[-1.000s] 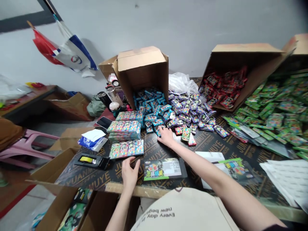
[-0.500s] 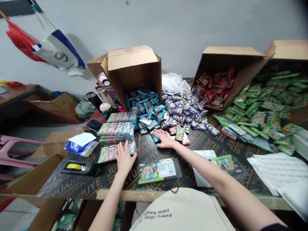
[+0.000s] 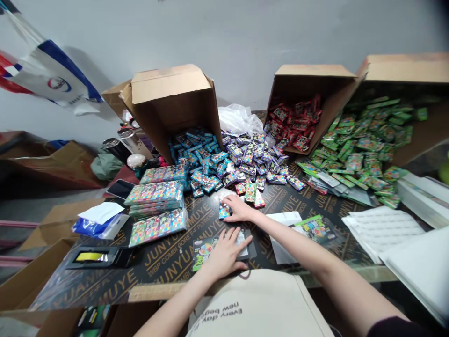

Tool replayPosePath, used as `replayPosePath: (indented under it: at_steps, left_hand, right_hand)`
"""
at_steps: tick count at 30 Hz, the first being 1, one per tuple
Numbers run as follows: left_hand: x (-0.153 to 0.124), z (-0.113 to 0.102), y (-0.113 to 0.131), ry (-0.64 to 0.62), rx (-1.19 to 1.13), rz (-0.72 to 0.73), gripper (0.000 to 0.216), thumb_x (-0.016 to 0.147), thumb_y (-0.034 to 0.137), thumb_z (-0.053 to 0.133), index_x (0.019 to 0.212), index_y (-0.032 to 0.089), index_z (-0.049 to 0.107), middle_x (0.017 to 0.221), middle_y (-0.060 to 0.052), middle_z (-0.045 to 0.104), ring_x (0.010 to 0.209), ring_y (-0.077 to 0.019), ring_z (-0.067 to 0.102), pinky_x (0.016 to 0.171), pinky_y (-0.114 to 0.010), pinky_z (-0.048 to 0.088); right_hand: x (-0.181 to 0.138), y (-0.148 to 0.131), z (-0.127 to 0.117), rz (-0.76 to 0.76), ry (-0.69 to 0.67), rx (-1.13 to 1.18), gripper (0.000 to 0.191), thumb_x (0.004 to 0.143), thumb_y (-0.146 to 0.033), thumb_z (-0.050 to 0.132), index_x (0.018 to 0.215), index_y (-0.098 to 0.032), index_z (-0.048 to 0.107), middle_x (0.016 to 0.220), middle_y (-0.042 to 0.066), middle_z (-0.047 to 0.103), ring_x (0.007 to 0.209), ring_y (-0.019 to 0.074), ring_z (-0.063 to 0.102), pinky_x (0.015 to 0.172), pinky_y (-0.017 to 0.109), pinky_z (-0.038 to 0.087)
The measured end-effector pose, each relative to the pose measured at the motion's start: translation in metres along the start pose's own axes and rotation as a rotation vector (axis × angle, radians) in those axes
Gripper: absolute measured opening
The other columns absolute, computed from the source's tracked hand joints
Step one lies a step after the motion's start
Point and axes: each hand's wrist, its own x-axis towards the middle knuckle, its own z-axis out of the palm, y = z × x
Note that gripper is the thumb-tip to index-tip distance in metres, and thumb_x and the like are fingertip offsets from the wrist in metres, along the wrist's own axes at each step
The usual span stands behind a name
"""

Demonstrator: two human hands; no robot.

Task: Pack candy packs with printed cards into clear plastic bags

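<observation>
My right hand (image 3: 239,208) has its fingers closed on a small blue candy packet (image 3: 223,210), low over the dark table (image 3: 164,252). Nearer to me, my left hand (image 3: 227,252) lies spread on a flat printed bag (image 3: 202,251) with a clear edge, covering much of it. Just beyond my right hand are a few loose red and green packets (image 3: 250,192). To the left stand stacks of multicoloured packet sets (image 3: 154,194), with another set (image 3: 159,226) in front of them.
Cartons spill blue packets (image 3: 196,152), red packets (image 3: 294,121) and green packets (image 3: 365,145). Purple packets (image 3: 245,152) are heaped between them. A black tape dispenser (image 3: 100,257) sits front left. Papers (image 3: 382,229) and a second printed bag (image 3: 317,229) lie at right.
My left hand has left the front packet set and moved right onto the printed bag. My right hand has drawn a blue packet nearer from the pile. The view has shifted right.
</observation>
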Motion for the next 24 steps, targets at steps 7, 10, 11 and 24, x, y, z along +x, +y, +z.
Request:
replayPosePath:
  at_steps: [7,10,11,24]
  left_hand:
    - [0.008,-0.016,-0.009,0.175,-0.131,-0.217,0.066,0.062,0.030,0.067,0.122,0.027,0.041,0.119,-0.010,0.041,0.108,-0.0282,0.040,0.089,-0.043,0.035]
    - [0.012,-0.024,-0.012,0.299,-0.305,-0.289,0.091,0.058,0.030,0.069,0.134,0.025,0.020,0.118,-0.009,0.042,0.107,-0.0256,0.041,0.090,-0.042,0.035]
    - [0.013,-0.027,-0.011,0.323,-0.352,-0.295,0.099,0.056,0.030,0.071,0.136,0.024,0.013,0.118,-0.009,0.043,0.107,-0.0251,0.042,0.091,-0.041,0.035]
    - [0.018,-0.022,-0.004,0.359,-0.391,-0.216,0.109,0.058,0.033,0.070,0.138,0.023,-0.003,0.122,-0.009,0.044,0.113,-0.0283,0.041,0.098,-0.047,0.029]
  right_hand:
    - [-0.063,-0.025,-0.058,0.174,0.395,0.164,0.065,0.059,-0.046,0.072,0.117,-0.022,0.052,0.122,0.010,0.046,0.111,0.0245,0.045,0.094,0.039,0.037]
    - [-0.093,-0.041,-0.070,0.130,0.345,0.080,0.072,0.059,-0.047,0.072,0.122,-0.022,0.048,0.123,0.011,0.047,0.113,0.0264,0.043,0.096,0.042,0.034]
    - [-0.100,-0.045,-0.071,0.115,0.318,0.046,0.073,0.060,-0.047,0.071,0.124,-0.022,0.046,0.123,0.011,0.047,0.113,0.0272,0.043,0.097,0.044,0.032]
    - [-0.106,-0.062,-0.062,0.038,0.169,0.143,0.089,0.060,-0.055,0.067,0.132,-0.020,0.029,0.126,0.013,0.047,0.117,0.0284,0.040,0.100,0.045,0.017]
